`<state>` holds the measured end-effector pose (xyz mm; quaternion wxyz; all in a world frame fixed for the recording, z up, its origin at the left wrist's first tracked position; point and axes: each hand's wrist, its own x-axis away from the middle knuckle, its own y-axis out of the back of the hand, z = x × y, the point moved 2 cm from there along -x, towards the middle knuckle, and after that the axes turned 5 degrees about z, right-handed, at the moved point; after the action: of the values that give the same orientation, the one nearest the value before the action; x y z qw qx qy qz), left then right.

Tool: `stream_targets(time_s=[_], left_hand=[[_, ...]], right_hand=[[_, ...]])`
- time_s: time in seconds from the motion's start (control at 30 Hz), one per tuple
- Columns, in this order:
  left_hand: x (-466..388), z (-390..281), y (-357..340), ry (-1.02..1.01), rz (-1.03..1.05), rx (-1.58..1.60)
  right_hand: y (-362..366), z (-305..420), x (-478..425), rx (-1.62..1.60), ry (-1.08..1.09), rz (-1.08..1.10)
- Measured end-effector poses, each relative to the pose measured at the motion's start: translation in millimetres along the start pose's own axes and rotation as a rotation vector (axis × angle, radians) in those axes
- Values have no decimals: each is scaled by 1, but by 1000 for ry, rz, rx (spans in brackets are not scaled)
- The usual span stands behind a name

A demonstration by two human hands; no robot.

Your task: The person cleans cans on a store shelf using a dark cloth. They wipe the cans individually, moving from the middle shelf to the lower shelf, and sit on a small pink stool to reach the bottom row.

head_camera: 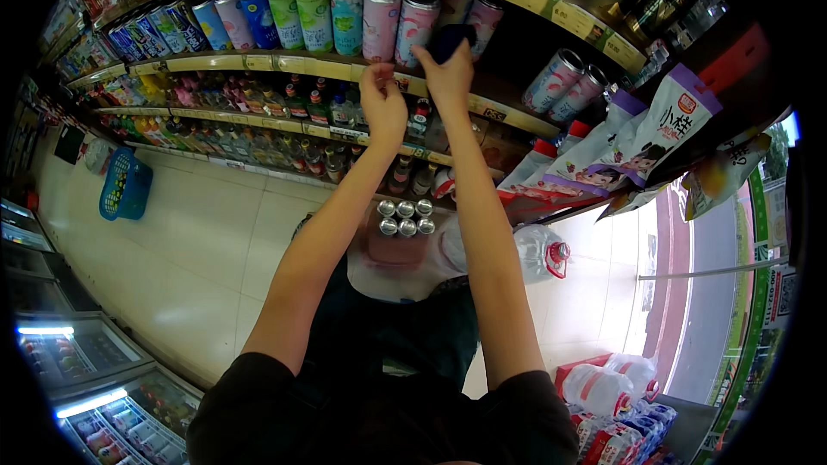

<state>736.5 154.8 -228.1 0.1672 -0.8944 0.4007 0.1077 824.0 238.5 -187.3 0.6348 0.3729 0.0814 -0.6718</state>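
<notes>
My right hand (448, 74) is at the front of the can shelf, thumb and fingers around a dark soft-looking thing (454, 41), perhaps a cloth. It lies against a pink-and-blue drink can (417, 26), partly covering the pink cans behind. Just below a pink can (381, 22), my left hand (386, 100) has its fingers curled in front of the shelf edge (349, 70); whether they pinch anything cannot be seen. Green, teal and blue cans (313, 16) stand upright in a row to the left. Low before me is a block of several silver-topped cans (406, 218).
Glass bottles (316, 106) fill the lower shelves. Snack bags (672, 110) hang at the right, above a large clear water jug (539, 253). A blue basket (126, 184) stands on the tiled floor (194, 226). Lit freezers (97, 361) line the lower left.
</notes>
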Motion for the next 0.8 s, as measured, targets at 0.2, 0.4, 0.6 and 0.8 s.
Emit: stream_targets(time_s=[0.2,0.4,0.6,0.8], left_hand=[[-20,-6,25,-35,145,-73],[-23,-33,2,111,479,233],[56,-62,-22,509,493,748],[103,-79,12,35,518,286]], right_hand=[[-31,-1,-17,58,-68,133],[29,34,-2,-243,-88,122],[69,53,48,19,169,-192],[127,115,52,-140,134,22]])
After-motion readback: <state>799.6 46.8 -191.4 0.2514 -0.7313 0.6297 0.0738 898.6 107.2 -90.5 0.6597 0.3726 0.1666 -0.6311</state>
